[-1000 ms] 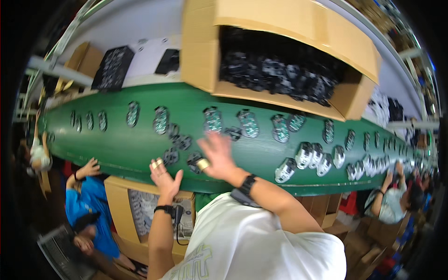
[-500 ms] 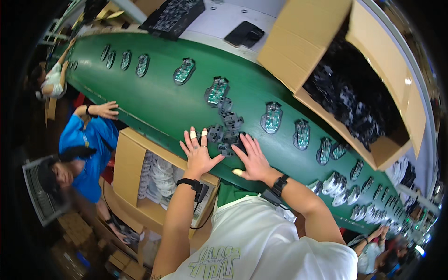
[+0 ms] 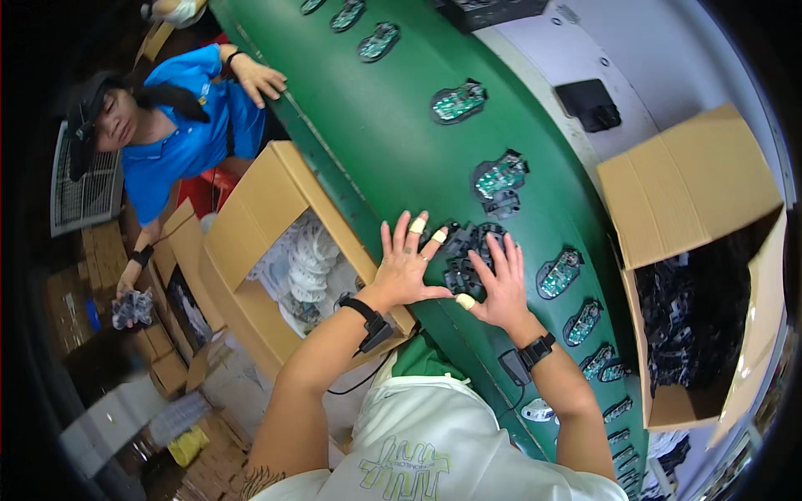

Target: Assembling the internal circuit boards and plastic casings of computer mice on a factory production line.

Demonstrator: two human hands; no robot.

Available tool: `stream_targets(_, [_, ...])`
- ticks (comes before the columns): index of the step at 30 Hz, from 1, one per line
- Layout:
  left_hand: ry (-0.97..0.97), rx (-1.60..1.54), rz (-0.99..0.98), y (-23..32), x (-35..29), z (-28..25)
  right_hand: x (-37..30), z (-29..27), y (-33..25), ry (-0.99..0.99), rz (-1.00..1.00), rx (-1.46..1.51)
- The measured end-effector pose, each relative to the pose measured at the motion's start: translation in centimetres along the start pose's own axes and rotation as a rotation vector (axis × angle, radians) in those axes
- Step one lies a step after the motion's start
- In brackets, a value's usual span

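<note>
From the left, the left hand (image 3: 403,274) is spread wide, its fingers apart and closed on nothing, beside a small heap of dark plastic parts (image 3: 459,244). This heap lies between the two hands on the green belt (image 3: 359,125). I judge each part to be light and stiff, maybe slightly slippery, with thin portions that could snap under hard pressure; the outer edges seem the better place to hold. On the right of it, the right hand (image 3: 504,302) is also opened, thumb away from the fingers, which reach over the heap; it covers the contact, so I cannot tell how firmly they touch.

In the room at left, a person in a blue shirt (image 3: 180,134) has one hand at the belt's edge. Nearer is a cardboard box (image 3: 251,221) with white parts (image 3: 305,263). Along the belt lie dark pieces with green circuit boards (image 3: 501,173) (more fragile, I think). On the right, past the belt, another cardboard box (image 3: 693,167) contains a dark pile (image 3: 689,309).
</note>
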State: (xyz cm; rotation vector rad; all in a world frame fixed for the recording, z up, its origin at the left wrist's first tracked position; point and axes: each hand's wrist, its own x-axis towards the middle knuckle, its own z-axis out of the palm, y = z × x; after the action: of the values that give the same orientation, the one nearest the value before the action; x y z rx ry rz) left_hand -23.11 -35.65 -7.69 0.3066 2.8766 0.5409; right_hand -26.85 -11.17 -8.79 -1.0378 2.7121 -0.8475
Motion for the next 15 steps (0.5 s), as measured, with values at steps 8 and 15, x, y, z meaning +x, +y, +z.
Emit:
stream_targets(8, [0.331, 0.108, -0.328, 0.4, -1.5, 0.7, 5.0, 3.9, -5.3, 0.103, -0.033, 0.196])
stream_targets(15, [0.432, 0.108, -0.280, 4.4, -10.6, 1.9, -9.0, 0.6, -6.5, 0.154, 0.172, 0.176])
